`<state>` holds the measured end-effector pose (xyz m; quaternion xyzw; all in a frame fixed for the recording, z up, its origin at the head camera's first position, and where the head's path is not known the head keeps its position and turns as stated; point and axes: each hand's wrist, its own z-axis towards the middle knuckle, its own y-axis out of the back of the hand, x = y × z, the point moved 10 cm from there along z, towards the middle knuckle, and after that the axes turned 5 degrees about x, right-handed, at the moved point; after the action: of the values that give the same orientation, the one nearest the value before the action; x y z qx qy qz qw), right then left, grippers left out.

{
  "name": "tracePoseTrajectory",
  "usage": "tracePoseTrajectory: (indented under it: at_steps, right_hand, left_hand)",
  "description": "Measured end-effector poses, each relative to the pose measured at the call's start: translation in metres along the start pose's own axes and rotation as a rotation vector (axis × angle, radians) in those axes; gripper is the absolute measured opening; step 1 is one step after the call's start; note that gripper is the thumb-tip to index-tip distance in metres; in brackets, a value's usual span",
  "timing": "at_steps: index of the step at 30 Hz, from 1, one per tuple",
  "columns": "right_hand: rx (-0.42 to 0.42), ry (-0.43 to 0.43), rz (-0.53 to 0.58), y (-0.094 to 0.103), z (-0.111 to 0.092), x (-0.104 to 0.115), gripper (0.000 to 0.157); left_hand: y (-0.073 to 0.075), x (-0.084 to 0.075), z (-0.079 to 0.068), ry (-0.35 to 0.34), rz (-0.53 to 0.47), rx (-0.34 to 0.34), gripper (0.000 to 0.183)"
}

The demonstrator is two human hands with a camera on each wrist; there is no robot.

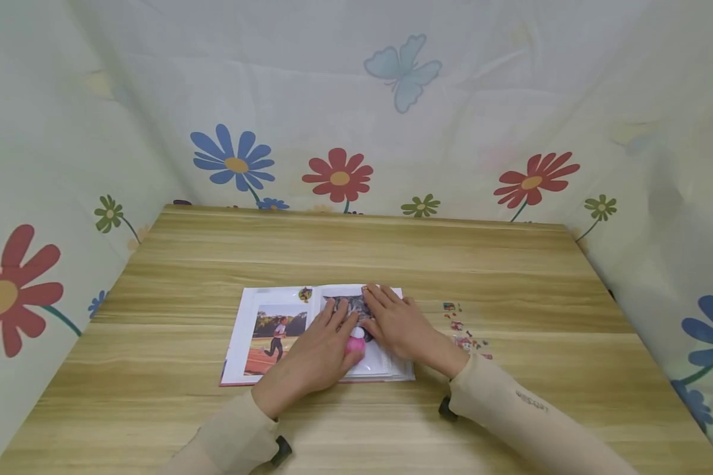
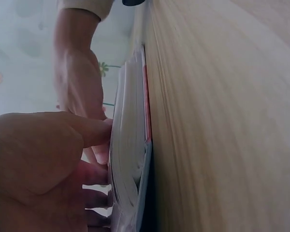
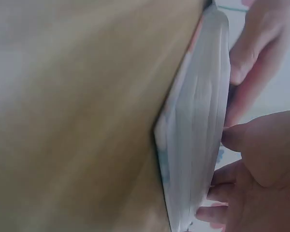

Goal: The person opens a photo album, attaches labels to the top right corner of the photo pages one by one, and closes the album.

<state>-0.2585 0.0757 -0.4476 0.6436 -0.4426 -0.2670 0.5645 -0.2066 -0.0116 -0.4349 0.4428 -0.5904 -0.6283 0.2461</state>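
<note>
An open photo album [image 1: 246,300] lies on the table. Its left page carries a photo of a person running [image 1: 277,336] and a small round cartoon sticker [image 1: 305,294] at the top. On the right page is a picture of a grey tabby cat [image 1: 352,297], partly hidden by the hands, with a pink and white patch [image 1: 354,346] below it. My left hand [image 1: 321,353] rests on this page with fingers extended. The right hand [image 1: 401,326] presses the page's upper right part, fingers straight. Both wrist views show fingertips at the top of the thick page stack [image 2: 128,125].
Right of the album lies a clear sheet of small colourful stickers [image 1: 463,343], partly behind the right wrist. The wood-grain table [image 1: 356,244] runs back to a white curtain [image 1: 309,79] printed with flowers and a butterfly.
</note>
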Motion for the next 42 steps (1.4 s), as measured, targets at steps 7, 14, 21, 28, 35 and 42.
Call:
tracePoseTrajectory:
  at_steps: [7, 14, 21, 28, 35, 42]
  right_hand:
    - [0.006, -0.015, 0.023, 0.002, 0.015, -0.010, 0.067]
    - [0.005, -0.069, 0.105, 0.003, 0.026, -0.030, 0.070]
    - [-0.038, -0.006, 0.059, 0.008, 0.005, -0.015, 0.070]
    - [0.009, 0.009, -0.007, 0.000, -0.003, 0.000, 0.070]
    - [0.031, -0.016, 0.011, 0.002, 0.011, -0.012, 0.076]
    - [0.026, -0.043, 0.100, 0.004, 0.019, -0.029, 0.074]
  left_hand:
    - [-0.001, 0.002, 0.000, 0.014, -0.003, 0.009, 0.066]
    - [-0.004, 0.003, 0.002, 0.018, -0.013, 0.019, 0.068]
    - [-0.001, 0.000, 0.000, 0.002, 0.020, 0.015, 0.068]
    - [0.000, 0.000, -0.001, -0.005, 0.029, 0.011, 0.066]
    - [-0.001, 0.001, 0.000, -0.006, 0.026, 0.012, 0.068]
    - [-0.005, 0.002, 0.001, 0.007, 0.021, 0.037, 0.071]
